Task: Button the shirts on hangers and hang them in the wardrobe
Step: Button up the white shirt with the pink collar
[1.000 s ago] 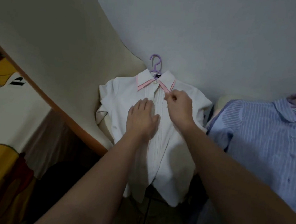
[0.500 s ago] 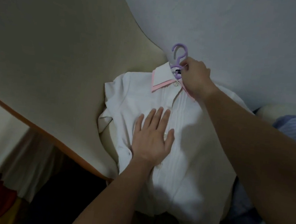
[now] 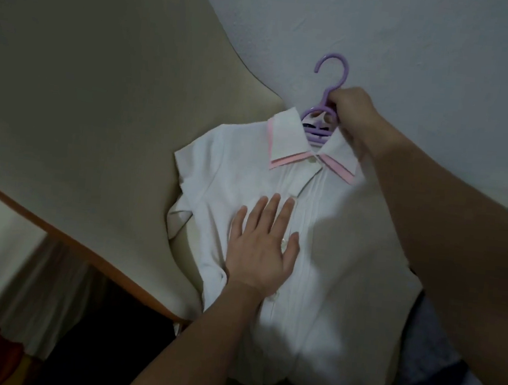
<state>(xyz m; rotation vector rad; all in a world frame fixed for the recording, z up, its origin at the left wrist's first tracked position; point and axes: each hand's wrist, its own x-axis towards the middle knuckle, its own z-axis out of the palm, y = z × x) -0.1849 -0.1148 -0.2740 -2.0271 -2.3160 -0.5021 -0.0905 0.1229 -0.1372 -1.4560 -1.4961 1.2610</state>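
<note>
A white short-sleeved shirt (image 3: 342, 263) with a pink-edged collar lies spread against a pale surface, on a purple plastic hanger (image 3: 332, 75). Its front placket looks closed, with small buttons down the middle. My left hand (image 3: 261, 249) rests flat on the shirt's chest, fingers straight and spread. My right hand (image 3: 354, 115) grips the hanger at the neck, just below the hook, above the right side of the collar. The hanger's hook stands free above my fist.
A beige padded panel (image 3: 100, 100) with an orange wooden edge (image 3: 71, 237) runs along the left. A grey-white wall (image 3: 416, 37) fills the upper right. Blue fabric (image 3: 433, 380) shows at the lower right under my forearm. Dark space lies below the orange edge.
My right hand left the collar and took hold of the hanger's neck, where it stays. My left hand stays flat on the chest. The view has shifted closer; the blue striped shirt is out of sight.
</note>
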